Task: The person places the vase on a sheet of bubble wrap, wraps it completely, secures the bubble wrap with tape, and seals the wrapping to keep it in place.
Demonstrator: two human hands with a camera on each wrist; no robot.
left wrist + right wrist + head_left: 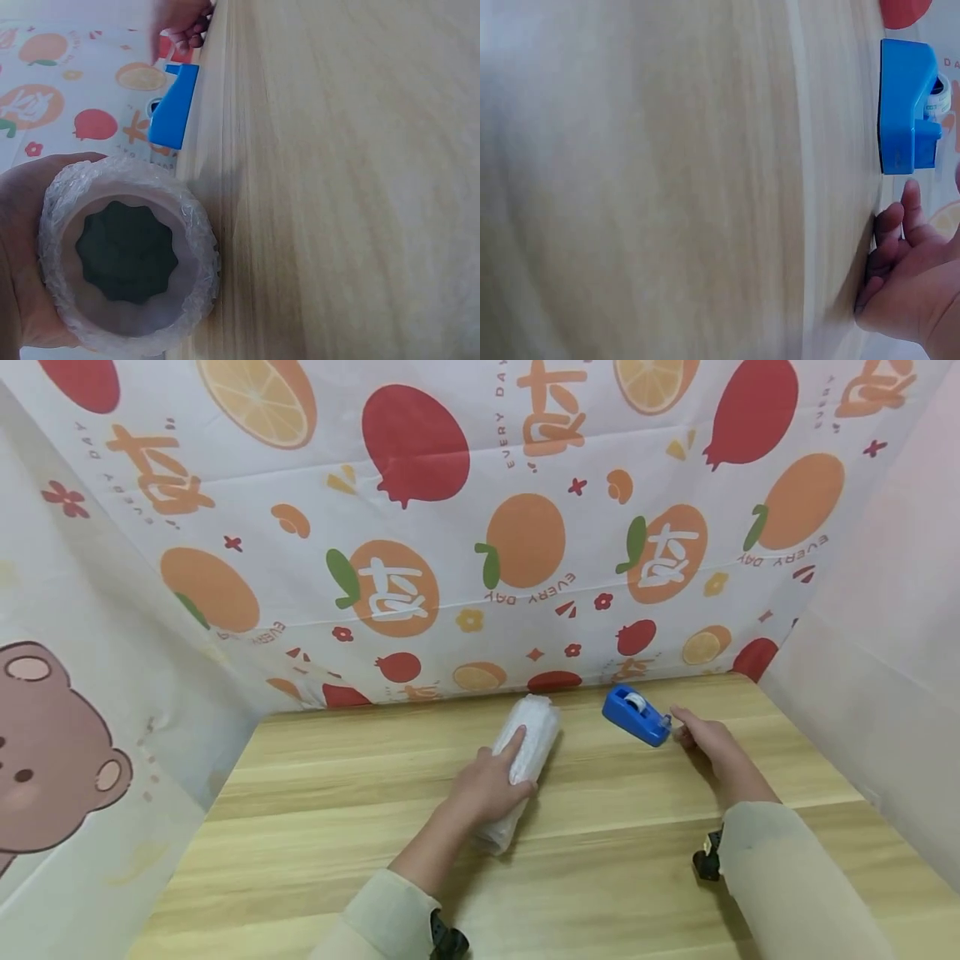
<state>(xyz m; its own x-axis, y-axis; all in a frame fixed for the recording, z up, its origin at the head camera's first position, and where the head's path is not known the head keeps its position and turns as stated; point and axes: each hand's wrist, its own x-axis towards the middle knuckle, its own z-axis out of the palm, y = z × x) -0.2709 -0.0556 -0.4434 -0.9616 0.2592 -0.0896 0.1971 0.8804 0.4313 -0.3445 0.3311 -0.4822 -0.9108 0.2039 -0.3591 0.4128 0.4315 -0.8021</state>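
Note:
My left hand [491, 785] grips a roll-shaped bundle in bubble wrap [534, 739], lying slantwise on the wooden table. In the left wrist view, the bundle's near end [64, 225] is round, with a pale ring inside and a dark scalloped middle. My right hand [705, 739] is right by the cutter end of a blue tape dispenser [626, 714], which holds a roll of tape [636, 701]. The right wrist view shows its index finger [913, 206] stretched toward the dispenser, thumb apart, the other fingers loosely bent by the tabletop.
The wooden table [337, 810] ends at a fruit-printed cloth [450, 635] hung behind it. A pale cloth with a bear print [56, 752] hangs at the left, and a plain pale wall [885, 652] stands at the right. The dispenser sits near the table's back edge.

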